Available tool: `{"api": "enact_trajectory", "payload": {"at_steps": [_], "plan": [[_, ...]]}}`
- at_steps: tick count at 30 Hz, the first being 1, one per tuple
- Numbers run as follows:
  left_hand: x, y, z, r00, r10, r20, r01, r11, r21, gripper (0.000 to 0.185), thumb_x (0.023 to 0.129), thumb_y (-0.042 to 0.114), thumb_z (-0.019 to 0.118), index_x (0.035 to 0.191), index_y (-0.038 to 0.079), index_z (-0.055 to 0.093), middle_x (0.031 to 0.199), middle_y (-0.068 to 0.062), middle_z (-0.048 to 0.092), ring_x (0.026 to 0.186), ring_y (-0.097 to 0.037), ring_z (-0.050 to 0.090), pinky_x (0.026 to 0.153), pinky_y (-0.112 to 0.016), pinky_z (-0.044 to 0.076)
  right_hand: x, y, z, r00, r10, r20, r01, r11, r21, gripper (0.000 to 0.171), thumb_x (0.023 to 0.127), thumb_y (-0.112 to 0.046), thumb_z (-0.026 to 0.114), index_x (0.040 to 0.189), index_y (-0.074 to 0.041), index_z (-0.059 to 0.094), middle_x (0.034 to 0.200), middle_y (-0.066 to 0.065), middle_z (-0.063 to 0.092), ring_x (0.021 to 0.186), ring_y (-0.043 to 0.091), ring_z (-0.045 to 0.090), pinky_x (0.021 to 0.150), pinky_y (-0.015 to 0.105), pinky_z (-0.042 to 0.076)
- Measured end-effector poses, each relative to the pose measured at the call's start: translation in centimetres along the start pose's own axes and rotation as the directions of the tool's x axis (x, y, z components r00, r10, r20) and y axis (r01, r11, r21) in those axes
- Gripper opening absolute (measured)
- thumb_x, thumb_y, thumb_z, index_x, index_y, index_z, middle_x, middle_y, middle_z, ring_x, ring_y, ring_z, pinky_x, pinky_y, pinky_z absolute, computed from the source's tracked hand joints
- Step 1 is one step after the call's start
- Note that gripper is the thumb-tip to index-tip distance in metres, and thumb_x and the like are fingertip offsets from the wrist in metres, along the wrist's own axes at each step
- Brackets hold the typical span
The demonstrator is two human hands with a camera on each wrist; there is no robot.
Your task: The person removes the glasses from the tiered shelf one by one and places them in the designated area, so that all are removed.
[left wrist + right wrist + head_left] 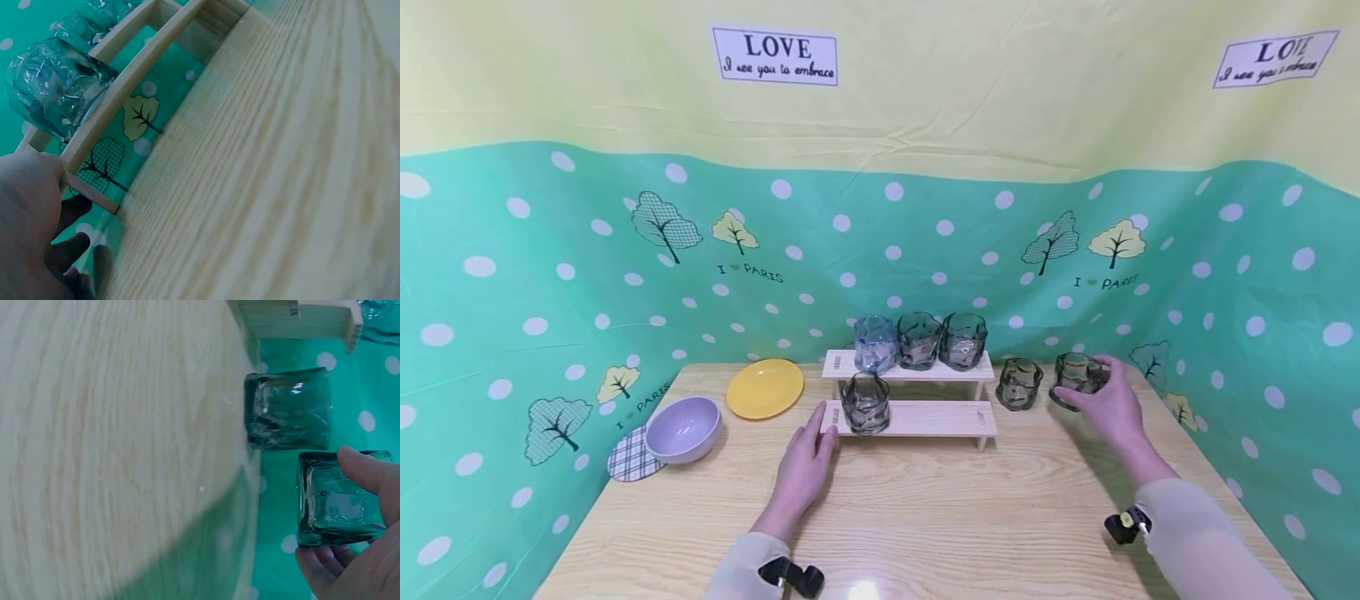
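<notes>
My right hand [1116, 404] grips a dark grey glass [1077, 377], thumb on one side and fingers on the other. In the right wrist view this glass [334, 503] is held off the table. Just left of it a second grey glass [1019, 385] stands on the table. My left hand [805, 462] touches the left end of the two-step wooden rack [932, 419], its fingers loosely extended. On the lower step, near that hand, sits a grey glass [866, 406]. The upper step carries a blue glass [876, 343] and two dark glasses [919, 341].
To the left are a yellow plate [765, 389], a purple bowl [682, 429] and a checked round mat [632, 457] partly under the bowl. A green and yellow printed cloth [895, 225] hangs behind and at both sides of the wooden table [940, 517].
</notes>
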State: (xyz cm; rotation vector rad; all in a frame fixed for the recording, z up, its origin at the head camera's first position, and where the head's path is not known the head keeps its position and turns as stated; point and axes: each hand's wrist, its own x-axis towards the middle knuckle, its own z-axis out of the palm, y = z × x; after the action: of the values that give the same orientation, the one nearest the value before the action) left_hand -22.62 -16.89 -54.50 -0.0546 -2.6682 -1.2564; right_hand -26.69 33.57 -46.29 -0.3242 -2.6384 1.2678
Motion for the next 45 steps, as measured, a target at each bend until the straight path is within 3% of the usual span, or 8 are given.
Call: {"api": "enact_trajectory", "payload": {"at_steps": [6, 11, 15, 25, 34, 41, 45], "plan": [[0.0, -0.1, 0.0, 1.0, -0.006, 0.004, 0.006, 1.0, 0.006, 0.06, 0.119, 0.036, 0.052, 0.172, 0.011, 0.039, 0.162, -0.028, 0.052, 0.152, -0.059, 0.041, 0.122, -0.074, 0.035, 0.7, 0.9, 0.8, 1.0, 0.016, 0.004, -0.016, 1.0, -0.008, 0.118, 0.092, -0.039, 0.093, 0.174, -0.004, 0.015, 0.156, 0.045, 0.043, 0.133, 0.065, 0.051, 0.11, 0.076, 0.046], [0.0, 0.0, 0.0, 1.0, -0.008, 0.001, 0.008, 1.0, 0.004, 0.06, 0.119, 0.036, 0.053, 0.172, 0.012, 0.04, 0.162, -0.029, 0.052, 0.152, -0.059, 0.04, 0.122, -0.075, 0.034, 1.0, 1.5, 1.3, 1.0, 0.016, 0.002, -0.016, 1.0, -0.023, 0.116, 0.092, -0.037, 0.093, 0.172, -0.003, 0.017, 0.152, 0.045, 0.047, 0.117, 0.061, 0.062, 0.101, 0.073, 0.053], [0.0, 0.0, 0.0, 1.0, -0.016, 0.004, 0.016, 1.0, 0.002, 0.06, 0.119, 0.036, 0.053, 0.173, 0.013, 0.039, 0.162, -0.029, 0.051, 0.152, -0.059, 0.039, 0.122, -0.075, 0.034, 1.3, 1.9, 1.7, 1.0, 0.018, 0.0, -0.018, 0.999, -0.04, 0.113, 0.092, -0.036, 0.093, 0.171, -0.004, 0.019, 0.151, 0.046, 0.048, 0.117, 0.061, 0.061, 0.095, 0.07, 0.055], [0.0, -0.2, 0.2, 1.0, -0.004, -0.002, 0.004, 1.0, 0.0, 0.06, 0.119, 0.037, 0.053, 0.172, 0.013, 0.04, 0.161, -0.029, 0.053, 0.151, -0.059, 0.041, 0.122, -0.074, 0.036, 1.8, 2.8, 2.5, 1.0, 0.029, 0.001, -0.029, 0.999, -0.027, 0.113, 0.093, -0.035, 0.092, 0.171, 0.0, 0.018, 0.16, 0.044, 0.041, 0.136, 0.063, 0.048, 0.115, 0.076, 0.04], [0.0, -0.2, 0.2, 1.0, 0.001, -0.01, -0.001, 1.0, -0.01, 0.061, 0.118, 0.036, 0.055, 0.172, 0.012, 0.04, 0.158, -0.035, 0.053, 0.147, -0.057, 0.048, 0.12, -0.072, 0.04, 2.1, 3.0, 3.0, 1.0, 0.015, 0.004, -0.015, 1.0, -0.005, 0.112, 0.094, -0.034, 0.091, 0.171, 0.001, 0.017, 0.16, 0.044, 0.039, 0.139, 0.064, 0.046, 0.116, 0.076, 0.039], [0.0, -0.2, 0.2, 1.0, -0.001, -0.007, 0.001, 1.0, -0.006, 0.06, 0.119, 0.036, 0.053, 0.172, 0.012, 0.04, 0.159, -0.035, 0.053, 0.147, -0.057, 0.048, 0.12, -0.072, 0.039, 2.2, 3.5, 3.6, 1.0, 0.006, -0.008, -0.006, 1.0, 0.012, 0.111, 0.096, -0.037, 0.089, 0.171, -0.001, 0.016, 0.158, 0.044, 0.042, 0.128, 0.06, 0.055, 0.115, 0.075, 0.04], [0.0, -0.2, 0.1, 1.0, -0.002, -0.006, 0.002, 1.0, -0.002, 0.06, 0.119, 0.037, 0.052, 0.172, 0.012, 0.04, 0.159, -0.034, 0.052, 0.148, -0.057, 0.047, 0.12, -0.072, 0.039, 2.1, 3.6, 3.7, 1.0, 0.0, -0.011, 0.0, 1.0, 0.024, 0.111, 0.097, -0.035, 0.089, 0.171, -0.001, 0.015, 0.158, 0.044, 0.041, 0.137, 0.062, 0.048, 0.116, 0.074, 0.04]]}}
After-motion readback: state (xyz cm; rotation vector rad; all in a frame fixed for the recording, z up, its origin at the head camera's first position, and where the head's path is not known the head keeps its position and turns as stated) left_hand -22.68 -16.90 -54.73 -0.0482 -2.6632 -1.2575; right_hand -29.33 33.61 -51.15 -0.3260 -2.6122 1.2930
